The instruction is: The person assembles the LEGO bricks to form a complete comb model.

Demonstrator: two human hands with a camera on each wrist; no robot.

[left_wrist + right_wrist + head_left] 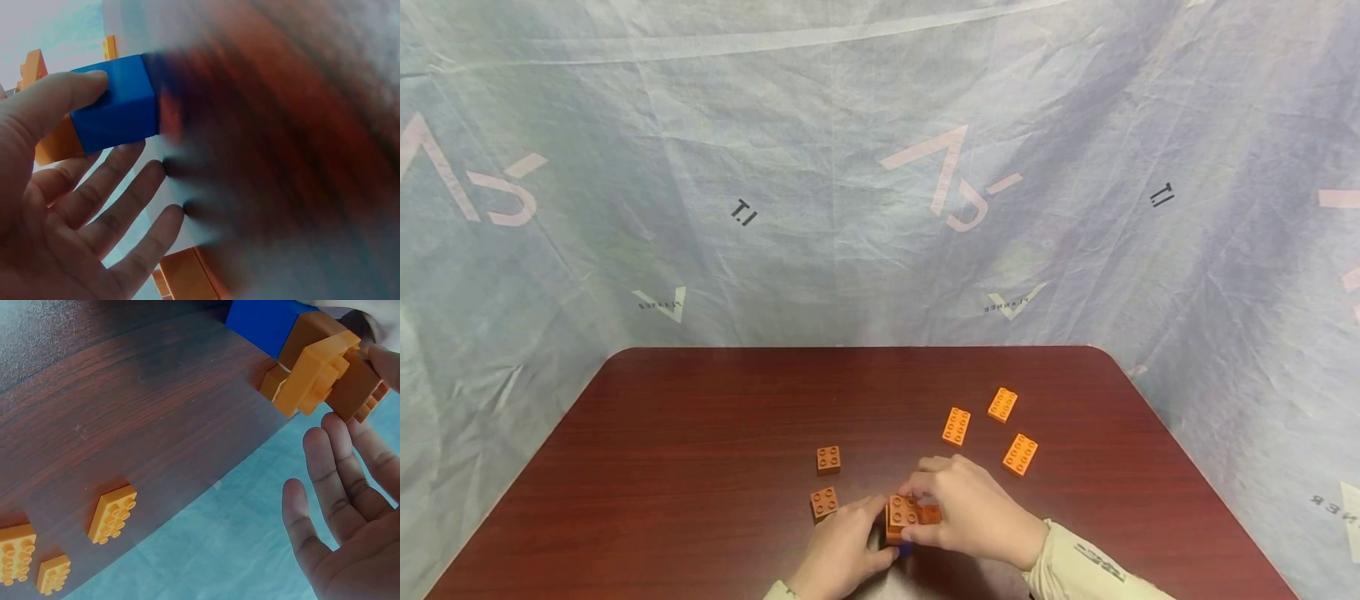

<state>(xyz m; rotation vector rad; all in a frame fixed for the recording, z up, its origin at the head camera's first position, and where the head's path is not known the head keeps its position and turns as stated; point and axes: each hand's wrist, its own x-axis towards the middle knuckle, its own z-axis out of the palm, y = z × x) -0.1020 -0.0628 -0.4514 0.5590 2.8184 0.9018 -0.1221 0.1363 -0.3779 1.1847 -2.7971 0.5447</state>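
A small stack stands at the table's near edge: a blue brick (119, 103) at the bottom, a brown brick (309, 337) over it, then a flat orange brick (312, 369) that juts out to the right. On top sits another brown brick (903, 509) with studs up. My left hand (844, 543) steadies the stack, its thumb on the blue brick and fingertips at the opposite side. From the right, my right hand (966, 510) pinches the top brown brick between thumb and fingers. Whether that brick is fully seated cannot be told.
Two loose brown bricks, one farther back (828, 459) and one (823, 503) beside my left hand, lie left of the stack. Flat orange bricks (957, 426), (1002, 404), (1020, 454) lie behind and right. A printed cloth (835, 167) hangs around the dark red table (700, 417).
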